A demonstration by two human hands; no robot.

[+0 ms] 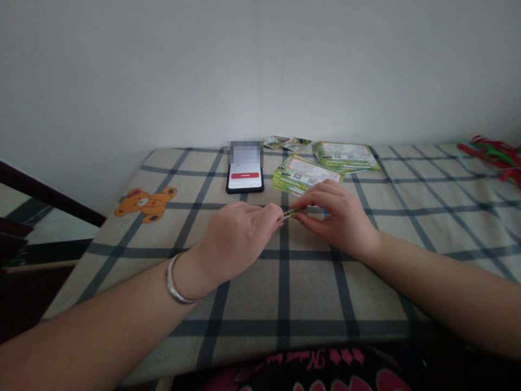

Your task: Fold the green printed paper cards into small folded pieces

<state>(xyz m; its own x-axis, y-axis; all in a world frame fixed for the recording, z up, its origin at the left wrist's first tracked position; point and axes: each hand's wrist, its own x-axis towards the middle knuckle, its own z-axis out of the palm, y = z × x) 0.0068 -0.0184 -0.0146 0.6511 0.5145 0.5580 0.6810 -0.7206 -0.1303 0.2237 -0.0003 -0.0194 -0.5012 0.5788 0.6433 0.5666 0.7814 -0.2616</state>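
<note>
Between both hands, over the middle of the table, is a small folded green paper card (290, 213), seen nearly edge-on. My left hand (240, 233), with a silver bangle at the wrist, is closed on the card's left end; its fingertips are mostly hidden. Thumb and fingers of my right hand (336, 217) pinch the right end. Just beyond the right hand lies a fanned pile of green printed cards (307, 172). A second stack of the same cards (348, 154) sits farther back on the right. Folded card pieces (287, 143) rest near the wall.
A phone (245, 172) with a lit screen lies behind my left hand. The checked tablecloth (260, 304) carries a bear picture (146, 205) on the left. Red and green items (496, 157) lie at the far right. The wall (260, 70) borders the table's back edge.
</note>
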